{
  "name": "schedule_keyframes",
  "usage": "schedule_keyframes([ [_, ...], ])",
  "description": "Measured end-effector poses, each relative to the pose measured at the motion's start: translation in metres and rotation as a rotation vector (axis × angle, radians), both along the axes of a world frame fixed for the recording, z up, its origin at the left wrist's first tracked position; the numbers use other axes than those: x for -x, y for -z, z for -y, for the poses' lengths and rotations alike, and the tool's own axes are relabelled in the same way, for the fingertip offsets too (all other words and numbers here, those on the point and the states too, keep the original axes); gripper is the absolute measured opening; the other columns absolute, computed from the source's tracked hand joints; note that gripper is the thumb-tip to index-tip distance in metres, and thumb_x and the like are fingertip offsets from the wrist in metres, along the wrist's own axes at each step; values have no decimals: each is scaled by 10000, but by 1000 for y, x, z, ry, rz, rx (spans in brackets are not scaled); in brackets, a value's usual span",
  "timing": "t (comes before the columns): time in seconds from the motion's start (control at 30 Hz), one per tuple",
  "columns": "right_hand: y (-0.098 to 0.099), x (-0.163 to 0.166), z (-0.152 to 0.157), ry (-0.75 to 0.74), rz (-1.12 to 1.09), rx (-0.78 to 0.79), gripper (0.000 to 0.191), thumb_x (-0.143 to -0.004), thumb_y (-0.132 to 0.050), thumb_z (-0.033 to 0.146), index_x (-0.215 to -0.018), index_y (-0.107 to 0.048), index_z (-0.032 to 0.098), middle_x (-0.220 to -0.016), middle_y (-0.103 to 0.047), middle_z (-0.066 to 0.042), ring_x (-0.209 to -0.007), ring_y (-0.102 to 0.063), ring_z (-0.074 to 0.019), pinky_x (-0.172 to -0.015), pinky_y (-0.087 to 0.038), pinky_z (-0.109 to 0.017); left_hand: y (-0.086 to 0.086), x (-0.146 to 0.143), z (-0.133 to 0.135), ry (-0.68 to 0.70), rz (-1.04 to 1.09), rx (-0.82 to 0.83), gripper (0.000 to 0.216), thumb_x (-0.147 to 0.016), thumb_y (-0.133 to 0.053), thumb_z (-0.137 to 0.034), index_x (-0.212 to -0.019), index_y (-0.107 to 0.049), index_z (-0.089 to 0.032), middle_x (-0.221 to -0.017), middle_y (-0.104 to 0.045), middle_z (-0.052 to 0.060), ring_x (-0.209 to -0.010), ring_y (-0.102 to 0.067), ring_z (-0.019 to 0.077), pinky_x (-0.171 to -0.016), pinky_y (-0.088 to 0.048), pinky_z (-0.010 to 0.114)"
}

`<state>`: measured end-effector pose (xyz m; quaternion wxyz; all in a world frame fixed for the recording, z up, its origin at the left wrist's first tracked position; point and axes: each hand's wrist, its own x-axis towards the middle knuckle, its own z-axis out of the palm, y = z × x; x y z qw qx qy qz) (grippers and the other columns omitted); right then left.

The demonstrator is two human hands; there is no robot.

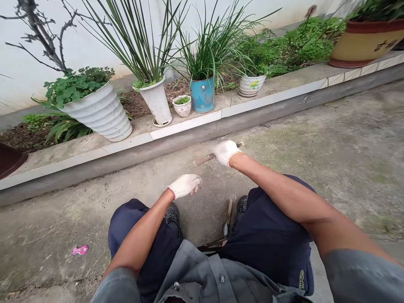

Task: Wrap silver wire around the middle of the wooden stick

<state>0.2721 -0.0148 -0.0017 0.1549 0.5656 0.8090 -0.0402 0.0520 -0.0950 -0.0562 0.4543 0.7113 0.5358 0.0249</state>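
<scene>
I am crouched on a concrete yard, with both hands in white knit gloves. My right hand [225, 151] is closed round the wooden handle of a flat-bladed knife [205, 159], whose blade points left just above the ground. My left hand [184, 185] is pinched shut on a thin pale stalk or sliver, too small to name, close to the knife's tip. Between my shoes on the ground lies a second hand tool [226, 223] with a dark metal head.
A raised tiled ledge [189, 124] runs across ahead, carrying a ribbed white pot [101, 111], a tall white pot [157, 101], a small bowl pot [182, 106], a blue pot [202, 94] and others. A pink scrap [80, 250] lies at left.
</scene>
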Motion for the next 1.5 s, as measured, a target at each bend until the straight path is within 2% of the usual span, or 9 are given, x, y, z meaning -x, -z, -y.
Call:
schedule_keyframes([
  [0.23, 13, -21, 5, -384, -60, 435, 175, -684, -695, 186, -848, -755, 179, -745, -694, -42, -688, -612, -187, -655, -415, -299, -10, 22, -17, -60, -143, -290, 354, -993, -397, -409, -793, -612, -211, -695, -666, 22, -627, -592, 183, -589, -373, 289],
  [0.4, 7, -23, 9, -531, -438, 641, 233, -730, -704, 396, -846, -688, 195, -669, -569, 62, -633, -487, -108, -597, -312, -241, 1, 13, -13, -33, 1, -174, 382, -991, -449, -503, -870, -661, -209, -740, -679, 27, -637, -611, 176, -616, -431, 272],
  [0.67, -11, -8, 8, -102, -677, 215, 276, -848, -602, 453, -870, -685, 191, -759, -704, -7, -646, -572, -137, -608, -362, -239, 24, -9, 6, -58, 372, 72, 417, -1006, -426, -503, -1027, -647, -150, -734, -671, 19, -543, -620, 131, -555, -469, 243],
  [0.8, -3, -6, -2, 18, -428, -102, 263, -915, -560, 342, -1074, -715, 202, -986, -766, -114, -840, -694, -232, -693, -442, -280, 29, -10, 6, -70, 408, 155, 374, -986, -462, -475, -1064, -627, -149, -713, -657, 5, -521, -609, 126, -540, -463, 239],
  [0.9, 4, -5, -8, 27, -159, -147, 314, -856, -577, 141, -1122, -743, 141, -1077, -755, -217, -988, -723, -317, -785, -505, -364, 27, -8, 7, -3, 276, 158, 324, -972, -477, -442, -1048, -628, -165, -685, -654, -12, -481, -584, 123, -520, -445, 239],
  [1.03, 10, -4, -4, 17, 81, 102, 349, -812, -622, 105, -1122, -782, 98, -1104, -748, -265, -1070, -715, -362, -878, -527, -469, 16, -1, 4, 28, 84, 70, 318, -968, -455, -444, -959, -649, -192, -652, -646, -21, -469, -556, 132, -494, -412, 245],
  [1.2, 12, -12, 7, -149, 116, 256, 325, -713, -715, 166, -1021, -796, 100, -1007, -759, -219, -947, -714, -328, -788, -513, -404, 3, 17, -12, -73, -23, -104, 366, -978, -419, -477, -881, -642, -204, -640, -639, -12, -510, -548, 152, -504, -391, 260],
  [1.37, 6, -22, 14, -493, -179, 622, 199, -692, -720, 296, -843, -726, 167, -685, -651, 2, -635, -552, -146, -607, -369, -273, 3, 20, -19, -94, 61, -60, 382, -980, -441, -504, -936, -663, -196, -645, -629, -17, -521, -535, 146, -510, -396, 249],
  [1.5, -7, -20, 23, -501, -482, 744, 246, -750, -695, 413, -841, -678, 185, -694, -655, 36, -610, -521, -108, -584, -322, -236, 11, 7, -8, -117, 187, 69, 346, -951, -550, -521, -937, -683, -202, -661, -653, -13, -509, -541, 133, -519, -406, 241],
])
